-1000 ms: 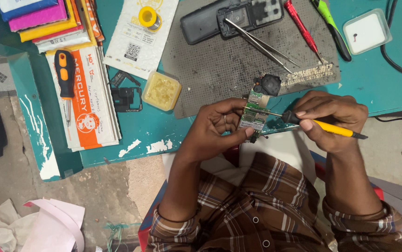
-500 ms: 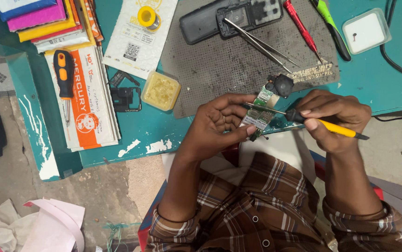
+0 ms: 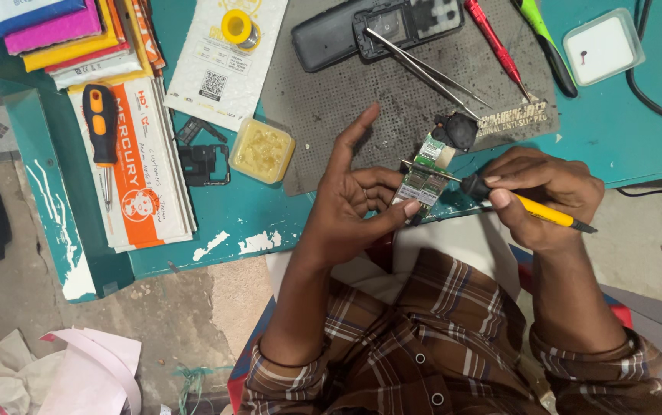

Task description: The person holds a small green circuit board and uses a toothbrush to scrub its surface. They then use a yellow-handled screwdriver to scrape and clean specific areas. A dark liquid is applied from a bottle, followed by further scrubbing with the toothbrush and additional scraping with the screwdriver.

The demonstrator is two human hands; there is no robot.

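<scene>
My left hand [image 3: 346, 211] has opened up since a moment ago: the forefinger now sticks straight up, while thumb and middle fingers still pinch the small circuit board [image 3: 423, 178] at the grey mat's [image 3: 331, 100] near edge. My right hand [image 3: 546, 196] keeps its closed grip on the yellow soldering iron [image 3: 527, 206], tip touching the board. On the mat lie tweezers [image 3: 423, 69] and a black phone shell [image 3: 377, 27]; left of the mat sits a yellow flux tub [image 3: 262, 150].
</scene>
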